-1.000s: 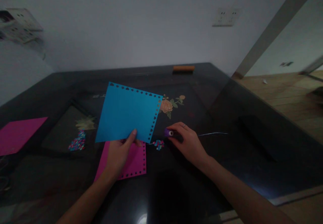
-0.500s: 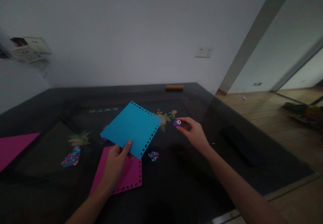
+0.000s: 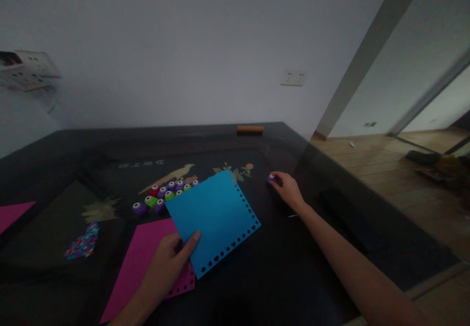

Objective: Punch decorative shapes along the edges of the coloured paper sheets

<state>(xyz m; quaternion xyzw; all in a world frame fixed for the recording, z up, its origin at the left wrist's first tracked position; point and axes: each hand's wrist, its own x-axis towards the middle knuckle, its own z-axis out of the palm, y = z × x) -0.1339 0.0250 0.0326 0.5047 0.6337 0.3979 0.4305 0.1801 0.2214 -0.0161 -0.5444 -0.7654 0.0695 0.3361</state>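
Note:
My left hand (image 3: 165,267) pinches the near corner of a blue paper sheet (image 3: 213,216) whose edges carry punched heart holes; the sheet is tilted low over the dark table (image 3: 330,247). Under it lies a pink sheet (image 3: 143,262) with a punched edge. My right hand (image 3: 290,191) reaches far to the right and grips a small purple paper punch (image 3: 271,177) at the table surface. A row of several small punches (image 3: 165,195), purple, green and red, stands beyond the blue sheet.
A heap of coloured paper bits (image 3: 83,245) lies at the left. Another pink sheet (image 3: 11,214) shows at the far left edge. An orange block (image 3: 250,129) sits at the table's back edge. A wooden floor (image 3: 404,169) lies to the right.
My left hand lowered the blue sheet toward the table and turned it. My right hand lifted the purple punch and carried it farther away to the right. The row of punches came into view.

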